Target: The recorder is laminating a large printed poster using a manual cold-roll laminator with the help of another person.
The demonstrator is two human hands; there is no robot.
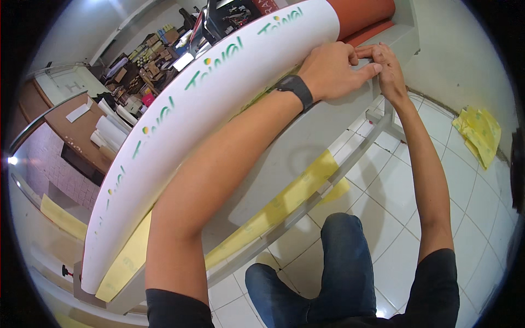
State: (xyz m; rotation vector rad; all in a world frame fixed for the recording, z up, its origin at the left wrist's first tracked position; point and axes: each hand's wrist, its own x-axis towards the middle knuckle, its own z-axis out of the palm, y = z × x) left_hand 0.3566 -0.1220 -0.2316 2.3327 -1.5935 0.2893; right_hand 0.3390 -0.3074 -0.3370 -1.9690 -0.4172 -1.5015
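Observation:
A long white roll of printed material (219, 87) with green lettering stretches diagonally across the machine, wound beside an orange-red roller (363, 13) at its far right end. My left hand (334, 71), a black watch (295, 87) on its wrist, reaches over the grey machine bed near that end, its fingers curled and its thumb pointing right. Close against it, my right hand (389, 68) has bent fingers meeting the left hand's fingertips at the machine's grey edge. Whatever lies between the fingers is hidden. Yellow printed film (128, 257) shows below the roll.
A grey metal bar (361, 147) runs below the machine, with yellow film (290, 202) hanging beside it. Crumpled yellow film (478, 134) lies on the white tiled floor by the right wall. Stacked boxes (153, 65) and paper rolls (112, 126) stand at the back left.

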